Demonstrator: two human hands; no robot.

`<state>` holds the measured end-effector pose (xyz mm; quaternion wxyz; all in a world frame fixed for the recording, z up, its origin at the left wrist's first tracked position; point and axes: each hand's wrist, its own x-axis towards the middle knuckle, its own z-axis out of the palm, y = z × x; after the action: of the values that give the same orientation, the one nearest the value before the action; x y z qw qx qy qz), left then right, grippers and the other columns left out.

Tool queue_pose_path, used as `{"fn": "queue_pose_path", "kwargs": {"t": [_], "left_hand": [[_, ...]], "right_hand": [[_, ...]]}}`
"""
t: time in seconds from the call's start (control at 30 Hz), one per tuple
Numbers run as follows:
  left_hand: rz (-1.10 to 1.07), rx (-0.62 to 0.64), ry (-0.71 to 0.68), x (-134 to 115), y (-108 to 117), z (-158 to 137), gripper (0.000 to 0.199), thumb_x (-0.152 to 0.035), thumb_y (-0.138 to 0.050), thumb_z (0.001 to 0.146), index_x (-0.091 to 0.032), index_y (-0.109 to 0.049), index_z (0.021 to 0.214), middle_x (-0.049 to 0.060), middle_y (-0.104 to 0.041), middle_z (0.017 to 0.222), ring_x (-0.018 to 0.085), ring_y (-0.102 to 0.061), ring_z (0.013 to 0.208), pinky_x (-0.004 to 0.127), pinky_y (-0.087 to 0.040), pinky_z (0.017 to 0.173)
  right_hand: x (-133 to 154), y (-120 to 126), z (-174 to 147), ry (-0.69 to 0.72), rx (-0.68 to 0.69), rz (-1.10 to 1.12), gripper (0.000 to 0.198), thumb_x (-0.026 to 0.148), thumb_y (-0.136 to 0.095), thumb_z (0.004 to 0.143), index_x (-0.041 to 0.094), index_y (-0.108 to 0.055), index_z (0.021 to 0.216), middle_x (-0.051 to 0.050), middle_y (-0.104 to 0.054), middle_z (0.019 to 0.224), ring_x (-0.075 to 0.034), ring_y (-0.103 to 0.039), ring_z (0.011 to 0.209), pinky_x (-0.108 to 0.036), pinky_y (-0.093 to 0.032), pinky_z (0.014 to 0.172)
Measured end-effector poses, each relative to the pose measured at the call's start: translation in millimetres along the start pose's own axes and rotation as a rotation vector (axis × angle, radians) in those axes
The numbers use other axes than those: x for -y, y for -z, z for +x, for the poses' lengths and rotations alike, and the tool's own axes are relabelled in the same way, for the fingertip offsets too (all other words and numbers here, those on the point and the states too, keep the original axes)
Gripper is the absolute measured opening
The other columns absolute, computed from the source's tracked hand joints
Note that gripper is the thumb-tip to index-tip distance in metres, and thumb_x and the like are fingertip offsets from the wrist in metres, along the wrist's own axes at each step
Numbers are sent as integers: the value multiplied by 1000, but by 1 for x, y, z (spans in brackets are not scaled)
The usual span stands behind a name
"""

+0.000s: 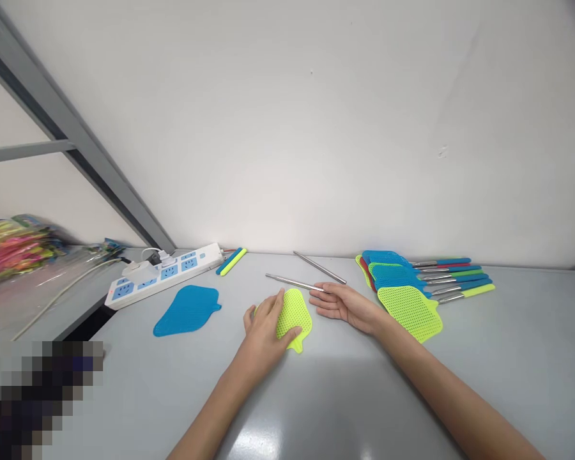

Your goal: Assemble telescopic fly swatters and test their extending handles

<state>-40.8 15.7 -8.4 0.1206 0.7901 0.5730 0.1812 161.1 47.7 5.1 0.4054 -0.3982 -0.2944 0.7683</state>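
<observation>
My left hand [267,326] grips a yellow-green fly swatter head [294,313] by its edges, fingers over the left side and thumb near the short neck, which points toward me. Between the thumb and fingers of my right hand [340,305] is the near end of a thin metal rod [290,280], its other end pointing left. Behind it a second metal rod [321,268] lies on the table. To the left rests a blue fly swatter head [188,311] without a handle.
Finished fly swatters [412,313] with coloured grips are piled at the right. A white power strip [165,278] with plugs stands back left, beside blue and yellow grip sleeves [231,262]. Plastic-bagged colourful items [19,255] lie far left. A wall rises behind the grey table [364,396].
</observation>
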Motion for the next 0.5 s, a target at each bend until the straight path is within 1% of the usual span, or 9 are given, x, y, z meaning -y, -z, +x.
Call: {"fn": "queue_pose_path", "kwargs": {"t": [0.1,0.23,0.3,0.37,0.5], "left_hand": [[-1,-3,17,-1,1,0,68,-49,-45,72,-22,-21,130,10,-40,124,24,-31,116,43,-10,96],[3,-8,64,-3,3,1,89,-59,-48,64,-19,-9,133,13,-25,133,27,-17,123,45,-7,96],[-5,33,39,-5,5,-1,91,-59,-49,63,-20,-5,133,13,-26,133,28,-16,124,46,-5,96],[-13,64,-1,-8,6,-2,90,-56,-50,63,-22,-5,133,13,-30,131,28,-18,123,45,-4,96],[-8,60,-48,-12,9,-4,83,-46,-51,67,-23,-7,133,10,-36,126,26,-26,119,44,-3,96]], "right_hand": [[-1,0,0,15,4,-3,23,26,-58,71,16,-53,92,-12,-59,101,-19,-58,91,-32,-48,77],[-1,2,1,9,21,23,24,26,-58,71,16,-52,92,-12,-60,99,-19,-58,91,-33,-47,79],[-1,3,1,-2,34,50,23,25,-57,72,15,-51,92,-12,-59,101,-19,-57,93,-34,-46,81],[-1,5,2,-4,48,76,22,25,-55,73,15,-51,92,-13,-59,102,-19,-57,93,-34,-45,82],[-1,7,2,2,59,113,23,25,-52,75,12,-51,95,-16,-58,103,-21,-57,94,-35,-45,83]]}}
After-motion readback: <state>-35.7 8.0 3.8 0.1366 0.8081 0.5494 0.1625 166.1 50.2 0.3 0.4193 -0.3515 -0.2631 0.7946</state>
